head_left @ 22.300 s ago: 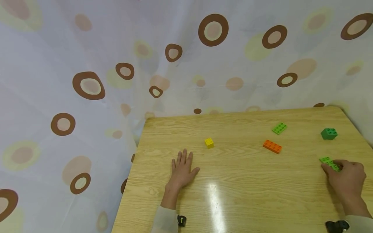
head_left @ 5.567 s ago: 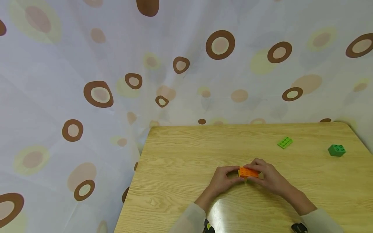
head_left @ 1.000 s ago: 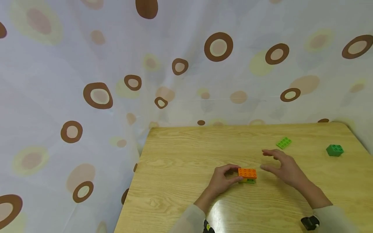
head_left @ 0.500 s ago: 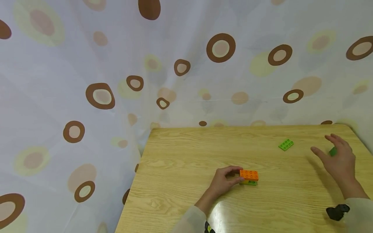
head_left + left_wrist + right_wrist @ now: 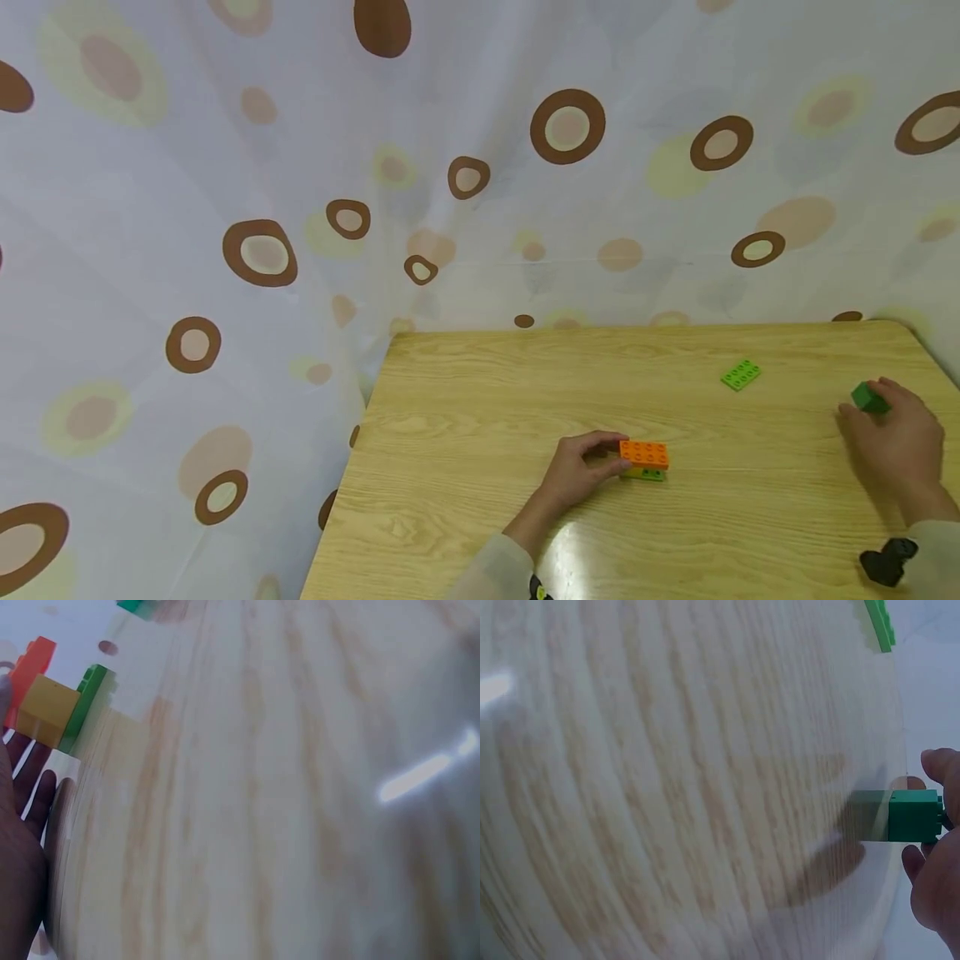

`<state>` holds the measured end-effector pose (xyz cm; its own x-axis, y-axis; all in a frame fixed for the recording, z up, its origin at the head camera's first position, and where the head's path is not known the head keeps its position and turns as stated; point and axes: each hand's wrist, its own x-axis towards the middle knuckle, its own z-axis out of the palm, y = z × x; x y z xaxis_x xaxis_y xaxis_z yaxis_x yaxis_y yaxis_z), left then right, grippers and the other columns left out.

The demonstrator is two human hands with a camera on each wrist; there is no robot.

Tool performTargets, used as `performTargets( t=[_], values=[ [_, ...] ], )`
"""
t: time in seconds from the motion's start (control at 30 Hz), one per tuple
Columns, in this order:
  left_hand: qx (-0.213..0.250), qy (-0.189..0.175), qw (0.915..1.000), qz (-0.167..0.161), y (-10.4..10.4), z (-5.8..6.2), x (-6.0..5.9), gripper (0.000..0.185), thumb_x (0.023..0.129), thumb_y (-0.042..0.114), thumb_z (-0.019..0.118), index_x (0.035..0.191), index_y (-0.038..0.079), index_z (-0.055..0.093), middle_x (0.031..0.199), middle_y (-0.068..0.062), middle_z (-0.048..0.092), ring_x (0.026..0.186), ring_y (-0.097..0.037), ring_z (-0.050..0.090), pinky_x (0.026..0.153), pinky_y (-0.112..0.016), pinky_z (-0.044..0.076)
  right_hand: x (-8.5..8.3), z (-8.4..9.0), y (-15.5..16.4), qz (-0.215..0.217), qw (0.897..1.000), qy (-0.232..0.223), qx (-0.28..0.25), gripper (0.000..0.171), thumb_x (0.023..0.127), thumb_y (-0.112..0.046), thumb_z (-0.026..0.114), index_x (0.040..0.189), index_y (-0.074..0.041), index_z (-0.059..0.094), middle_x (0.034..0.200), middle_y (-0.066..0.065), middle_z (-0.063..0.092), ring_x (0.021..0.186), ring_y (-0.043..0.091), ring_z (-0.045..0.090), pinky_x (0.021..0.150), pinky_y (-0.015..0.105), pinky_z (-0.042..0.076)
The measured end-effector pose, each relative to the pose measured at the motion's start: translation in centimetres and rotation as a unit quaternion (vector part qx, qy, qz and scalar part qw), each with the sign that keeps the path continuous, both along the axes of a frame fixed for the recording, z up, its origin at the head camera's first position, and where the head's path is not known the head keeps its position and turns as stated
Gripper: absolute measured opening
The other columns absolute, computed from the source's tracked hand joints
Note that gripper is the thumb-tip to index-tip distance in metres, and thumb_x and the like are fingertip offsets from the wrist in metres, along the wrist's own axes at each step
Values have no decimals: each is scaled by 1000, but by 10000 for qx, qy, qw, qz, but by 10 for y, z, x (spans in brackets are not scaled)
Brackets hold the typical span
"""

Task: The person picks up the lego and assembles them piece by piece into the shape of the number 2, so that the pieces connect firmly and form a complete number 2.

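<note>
Left hand (image 5: 572, 475): thumb and fingers pinching left end of brick stack (image 5: 643, 457), mid-table. Orange 2x4 brick (image 5: 34, 661) on top, yellow brick (image 5: 48, 712) between, lower green plate (image 5: 654, 476) underneath. Right hand (image 5: 900, 437): thumb and forefinger parted around dark green brick (image 5: 915, 816), gaps showing, right side of wooden table (image 5: 487, 400). Loose lime 2x4 plate (image 5: 741, 375) farther back, studs up.

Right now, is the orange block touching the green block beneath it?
Apart: the left wrist view shows the yellow block between the orange block and the green block, with a visible gap.
</note>
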<state>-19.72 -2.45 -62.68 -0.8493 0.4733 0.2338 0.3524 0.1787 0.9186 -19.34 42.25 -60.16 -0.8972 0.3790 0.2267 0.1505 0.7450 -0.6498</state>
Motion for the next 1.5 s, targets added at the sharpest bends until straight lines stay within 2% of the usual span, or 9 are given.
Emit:
performTargets(
  t=[0.27,0.43,0.5,0.6,0.7,0.9,1.1,1.33,1.5],
  values=[
    [56,-14,10000,36,-1,-4,1,38,96,25,81,132,16,74,123,7,76,108,-4,70,92,-22,57,-3,-11,-18,114,9996,202,-160,50,105,-20,62,144,11,55,154,36,44,135,63,40,114,75,27],
    [122,31,9999,14,0,-5,0,38,96,25,81,132,15,74,123,6,76,107,-5,71,91,-23,58,-3,-12,-38,358,9977,515,-260,39,103,-20,70,131,7,66,144,31,55,129,56,48,116,64,34],
    [123,43,9999,7,0,-5,0,38,97,25,81,132,15,74,123,6,76,107,-5,70,91,-23,58,-2,-12,-46,476,9962,698,-198,33,101,-18,74,125,4,70,138,27,59,127,40,55,115,41,40],
    [116,63,9999,-9,1,-6,0,38,97,25,80,133,15,74,124,5,76,107,-4,70,92,-23,58,-1,-14,-59,641,9932,963,-88,24,98,-11,77,118,1,73,130,20,63,121,-2,53,96,11,35],
    [126,79,9999,-37,1,-6,0,38,98,25,79,133,14,73,125,4,76,107,-3,70,92,-23,58,1,-15,-72,886,9894,1128,-201,24,95,-5,78,118,1,73,128,17,60,109,-23,37,82,3,31],
    [-23,228,9997,-28,0,-3,0,38,98,25,79,134,12,72,125,5,75,109,-3,69,93,-22,57,6,-12,-96,1499,9844,818,-434,50,95,-9,79,140,2,61,136,21,53,101,-4,47,76,5,37],
    [-280,458,9984,-157,2,-2,-5,41,99,25,78,138,13,69,132,7,73,117,0,65,98,-22,55,7,-13,-112,1504,9873,103,-495,65,102,-33,74,153,-1,50,134,27,59,102,19,55,68,6,39],
    [-300,289,9984,-379,5,4,-10,51,97,27,79,144,16,63,139,9,68,128,0,61,110,-24,47,11,-10,-126,1710,9832,431,-464,46,99,-21,78,138,-1,63,121,22,68,89,-14,51,67,6,43],
    [-324,140,9986,-388,8,11,-14,48,97,32,78,142,19,66,137,12,69,125,1,61,109,-24,48,13,12,-153,2427,9649,794,-613,50,93,-9,83,139,-3,64,123,17,71,99,-19,52,79,3,45]
  ],
)
